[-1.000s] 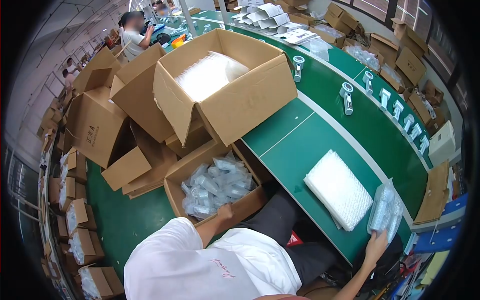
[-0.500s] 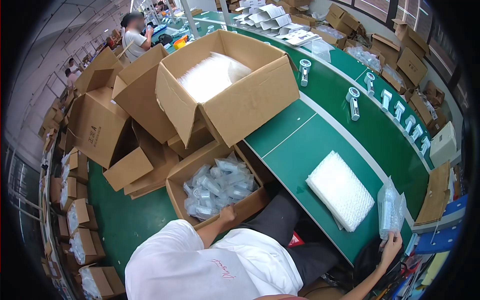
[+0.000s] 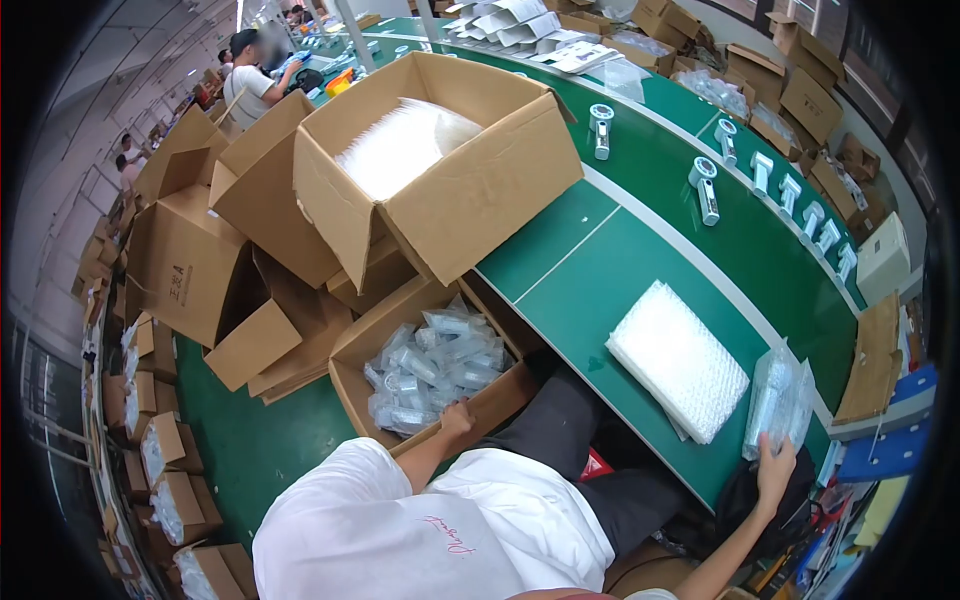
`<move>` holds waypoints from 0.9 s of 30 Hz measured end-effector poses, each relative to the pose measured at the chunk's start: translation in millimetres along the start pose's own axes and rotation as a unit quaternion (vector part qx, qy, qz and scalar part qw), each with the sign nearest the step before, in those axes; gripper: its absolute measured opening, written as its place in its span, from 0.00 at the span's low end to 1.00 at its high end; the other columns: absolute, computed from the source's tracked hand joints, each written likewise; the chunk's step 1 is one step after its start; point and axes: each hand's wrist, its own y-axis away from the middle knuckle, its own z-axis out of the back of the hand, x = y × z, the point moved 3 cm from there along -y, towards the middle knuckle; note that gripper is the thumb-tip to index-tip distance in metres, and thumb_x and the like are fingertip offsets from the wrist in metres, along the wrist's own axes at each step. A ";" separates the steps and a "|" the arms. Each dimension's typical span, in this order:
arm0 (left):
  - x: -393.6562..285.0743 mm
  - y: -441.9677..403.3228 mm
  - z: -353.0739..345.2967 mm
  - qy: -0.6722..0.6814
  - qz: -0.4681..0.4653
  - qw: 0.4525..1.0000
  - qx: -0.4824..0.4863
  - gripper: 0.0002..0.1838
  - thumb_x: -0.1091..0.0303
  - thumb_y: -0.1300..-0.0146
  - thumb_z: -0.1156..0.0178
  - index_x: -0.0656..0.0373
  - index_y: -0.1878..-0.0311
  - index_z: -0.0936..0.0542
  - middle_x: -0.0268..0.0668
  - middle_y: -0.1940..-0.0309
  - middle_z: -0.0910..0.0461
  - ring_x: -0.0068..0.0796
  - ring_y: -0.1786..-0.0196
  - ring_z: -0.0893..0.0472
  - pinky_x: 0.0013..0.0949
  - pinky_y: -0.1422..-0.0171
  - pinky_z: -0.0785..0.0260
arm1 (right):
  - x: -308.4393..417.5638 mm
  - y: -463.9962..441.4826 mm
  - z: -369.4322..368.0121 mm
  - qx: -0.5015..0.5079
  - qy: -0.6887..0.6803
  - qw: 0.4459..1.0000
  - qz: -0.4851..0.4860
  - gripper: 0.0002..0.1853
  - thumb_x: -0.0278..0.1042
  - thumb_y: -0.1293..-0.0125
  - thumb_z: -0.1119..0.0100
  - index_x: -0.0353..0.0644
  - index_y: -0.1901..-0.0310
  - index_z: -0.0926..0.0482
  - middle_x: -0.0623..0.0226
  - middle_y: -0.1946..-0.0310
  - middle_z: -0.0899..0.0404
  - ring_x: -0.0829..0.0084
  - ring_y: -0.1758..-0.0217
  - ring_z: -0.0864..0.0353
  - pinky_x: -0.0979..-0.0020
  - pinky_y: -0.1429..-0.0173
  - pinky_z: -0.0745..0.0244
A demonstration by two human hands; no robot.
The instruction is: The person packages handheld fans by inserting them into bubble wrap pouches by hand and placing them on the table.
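At the right end of the green worktop my right hand is closed on the lower end of a clear bubble-wrap bag with a pale device inside. My left hand has its fingers curled over the near rim of a cardboard box low beside my legs. Inside that box lie several bagged devices in clear wrap, piled loosely. Between my hands a stack of flat bubble-wrap bags rests on the worktop, left of the bag I hold.
A large open carton of white bubble bags stands at the worktop's left. Several handheld devices sit on the green conveyor. Further cartons crowd the left. A co-worker is at the far end.
My right hand has shifted slightly left and up with the bag, which leans differently and looks wider. My left hand stays at the box rim. The whole view has shifted a little.
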 end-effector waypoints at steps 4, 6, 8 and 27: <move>5.6 -1.9 -3.7 0.034 -0.005 0.999 0.017 0.26 0.61 0.39 0.41 0.52 0.37 0.27 0.50 0.47 0.21 0.57 0.46 0.21 0.58 0.42 0.29 | -4.1 -2.9 19.3 -0.003 -0.044 0.999 0.023 0.23 0.46 0.34 0.36 0.27 0.59 0.22 0.48 0.70 0.21 0.55 0.69 0.26 0.60 0.58 0.28; 5.1 -1.1 8.2 0.081 -0.094 0.992 -0.015 0.22 0.64 0.42 0.40 0.55 0.42 0.22 0.49 0.51 0.20 0.55 0.50 0.20 0.52 0.43 0.28 | 7.6 -2.6 34.6 -0.089 -0.041 0.994 0.052 0.19 0.43 0.34 0.36 0.29 0.63 0.22 0.52 0.74 0.22 0.57 0.73 0.29 0.60 0.61 0.30; 10.4 -17.8 6.4 0.234 -0.042 0.962 -0.135 0.18 0.68 0.44 0.38 0.59 0.48 0.19 0.46 0.54 0.20 0.48 0.54 0.20 0.44 0.45 0.27 | 29.1 -9.6 67.7 -0.064 -0.065 0.995 0.029 0.19 0.43 0.34 0.36 0.29 0.62 0.22 0.53 0.73 0.22 0.58 0.72 0.28 0.60 0.60 0.29; -231.4 218.2 372.8 0.229 -0.585 0.703 -0.334 0.33 0.78 0.57 0.29 0.60 0.42 0.22 0.43 0.48 0.22 0.42 0.44 0.23 0.37 0.37 0.33 | 344.8 82.1 102.5 0.034 -0.290 0.837 0.462 0.14 0.20 0.51 0.35 0.39 0.59 0.16 0.66 0.60 0.19 0.69 0.67 0.25 0.72 0.62 0.29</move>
